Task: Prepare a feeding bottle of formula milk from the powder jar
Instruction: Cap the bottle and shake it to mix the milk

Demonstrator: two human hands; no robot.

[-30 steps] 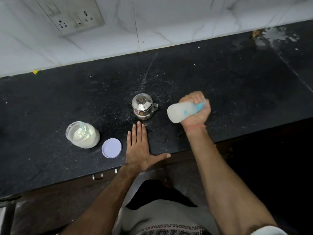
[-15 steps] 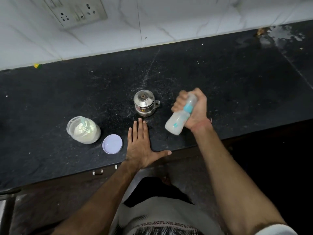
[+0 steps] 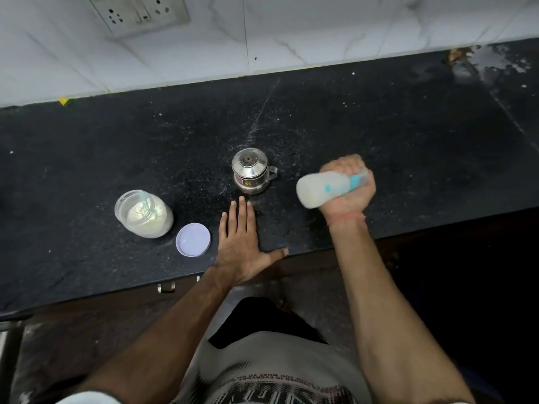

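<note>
My right hand (image 3: pixel 348 191) grips a feeding bottle (image 3: pixel 318 191) full of white milk, held above the black counter (image 3: pixel 379 135). The bottle lies almost sideways, its base toward the left and its blue top inside my fist; it looks motion-blurred. My left hand (image 3: pixel 237 246) rests flat on the counter with fingers straight and thumb spread along the front edge. The open powder jar (image 3: pixel 143 214), clear and part full of pale powder, stands to the left. Its lavender lid (image 3: pixel 193 239) lies flat beside it.
A small steel pot with a lid and side handle (image 3: pixel 252 174) stands just beyond my left fingertips. A white tiled wall with a socket plate (image 3: pixel 140 13) runs behind. A wet patch (image 3: pixel 481 65) marks the far right of the counter. Powder specks dot the counter.
The bottle in my right hand has swung from tilted base-down to nearly sideways with its base to the left, as it was a second ago. My left hand has stayed flat.
</note>
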